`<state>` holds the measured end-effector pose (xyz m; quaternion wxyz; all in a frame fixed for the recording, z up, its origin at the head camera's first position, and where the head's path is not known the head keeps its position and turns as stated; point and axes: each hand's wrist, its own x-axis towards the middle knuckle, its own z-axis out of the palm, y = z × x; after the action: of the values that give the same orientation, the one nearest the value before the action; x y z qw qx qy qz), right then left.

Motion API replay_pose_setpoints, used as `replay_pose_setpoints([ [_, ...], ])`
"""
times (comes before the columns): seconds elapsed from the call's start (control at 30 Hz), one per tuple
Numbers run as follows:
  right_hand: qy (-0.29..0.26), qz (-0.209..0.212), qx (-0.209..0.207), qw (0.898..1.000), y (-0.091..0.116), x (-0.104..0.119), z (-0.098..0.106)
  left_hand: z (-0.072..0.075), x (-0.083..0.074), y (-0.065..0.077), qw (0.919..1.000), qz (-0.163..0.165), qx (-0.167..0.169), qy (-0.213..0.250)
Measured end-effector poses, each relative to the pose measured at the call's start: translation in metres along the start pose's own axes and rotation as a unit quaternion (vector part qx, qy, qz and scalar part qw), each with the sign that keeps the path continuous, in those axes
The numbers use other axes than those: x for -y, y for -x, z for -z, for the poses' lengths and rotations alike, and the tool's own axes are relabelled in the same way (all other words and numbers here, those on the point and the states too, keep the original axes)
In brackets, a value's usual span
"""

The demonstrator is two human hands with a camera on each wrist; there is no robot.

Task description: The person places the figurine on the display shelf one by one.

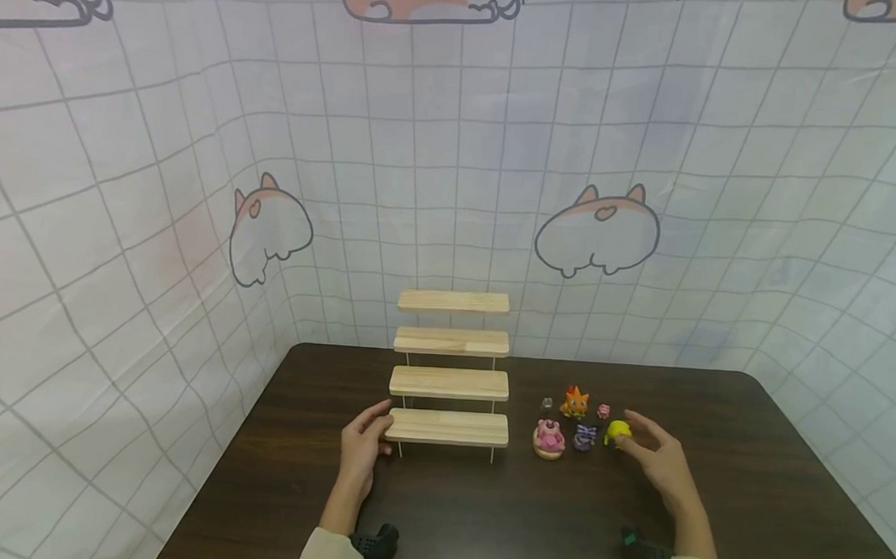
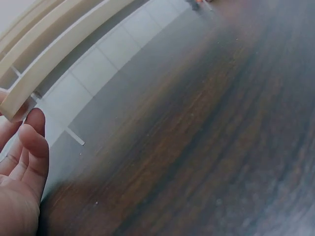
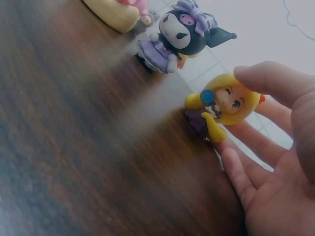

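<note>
A stepped wooden display rack (image 1: pixel 447 430) with pale shelves on thin legs stands on the dark table. My left hand (image 1: pixel 361 447) is at the left end of its lowest shelf; in the left wrist view the fingers (image 2: pixel 34 142) curl around the shelf end (image 2: pixel 14 105). At the right, my right hand (image 1: pixel 665 468) pinches a small yellow-haired figurine (image 3: pixel 229 101), thumb at its head and fingers behind it. The figurine has a purple dress and a blue round piece in front. Beside it stands a black-and-purple figurine (image 3: pixel 179 37) with a bow.
Several other small figurines are grouped right of the rack: a pink bear figurine (image 1: pixel 549 440) on a round base, an orange spiky one (image 1: pixel 574 402), a tiny grey one (image 1: pixel 547 404) and a tiny pink one (image 1: pixel 603 411). A grid-patterned curtain (image 1: pixel 454 146) hangs behind the table (image 1: pixel 483 514).
</note>
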<state>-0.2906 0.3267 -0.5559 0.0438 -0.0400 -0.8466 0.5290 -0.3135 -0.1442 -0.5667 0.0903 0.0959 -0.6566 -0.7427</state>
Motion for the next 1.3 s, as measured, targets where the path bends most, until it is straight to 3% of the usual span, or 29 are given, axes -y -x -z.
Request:
replay_pose_setpoints([
  [0.4, 0.057, 0.010, -0.010, 0.998, -0.0011, -0.0008, -0.0033, 0.0030, 0.0011, -0.0001, 0.9999, 0.008, 0.006, 0.005],
  [1.3, 0.057, -0.004, -0.019, 0.998, -0.0021, 0.0003, -0.0077, 0.0044, 0.0002, -0.0001, 0.9998, 0.001, 0.017, 0.004],
])
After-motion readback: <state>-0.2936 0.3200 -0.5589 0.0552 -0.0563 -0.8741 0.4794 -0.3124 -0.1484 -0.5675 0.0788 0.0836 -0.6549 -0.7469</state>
